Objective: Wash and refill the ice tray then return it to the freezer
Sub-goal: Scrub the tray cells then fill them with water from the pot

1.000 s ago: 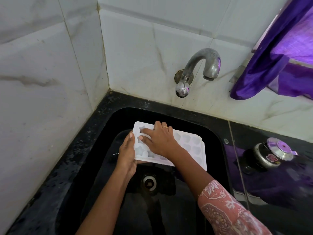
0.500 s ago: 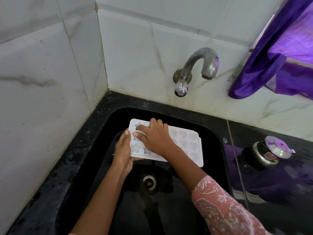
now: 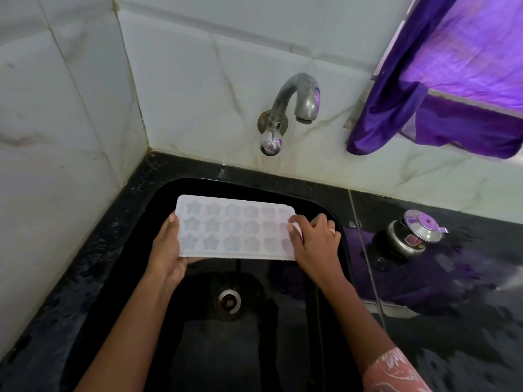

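— Right, item one: where do you have the ice tray (image 3: 235, 227)?

— You hold it level over the black sink (image 3: 325, 278), cavities up, above and behind the drain (image 3: 228, 301). Its long axis runs left to right across you. Your left hand (image 3: 167, 250) is clamped on the left short end, thumb along the rim and fingers underneath. Your right hand (image 3: 314, 244) is closed on the right short end, fingertips curled over the top edge.

— And the relation that counts for the next move?

— The tap spout (image 3: 304, 108) sits higher up and to the right of the tray's middle, roughly above its right end and further back towards the wall. No water shows at the spout. The tap knob (image 3: 270, 144) hangs below the pipe, nearer the tray's centre. Your right hand is the nearer one to spout and knob, so I judge it the one to free for the valve while the left carries the tray.

— Count, please.

— Ice tray: one. Cavities: three rows of six, eighteen, though the rightmost column is partly under your fingers. Hands on tray: two. Tap: one. Drain: one. Small metal pot with lid (image 3: 410, 233) on the counter to the right: one. Purple curtain (image 3: 452, 80): one. Freezer: not in sight.
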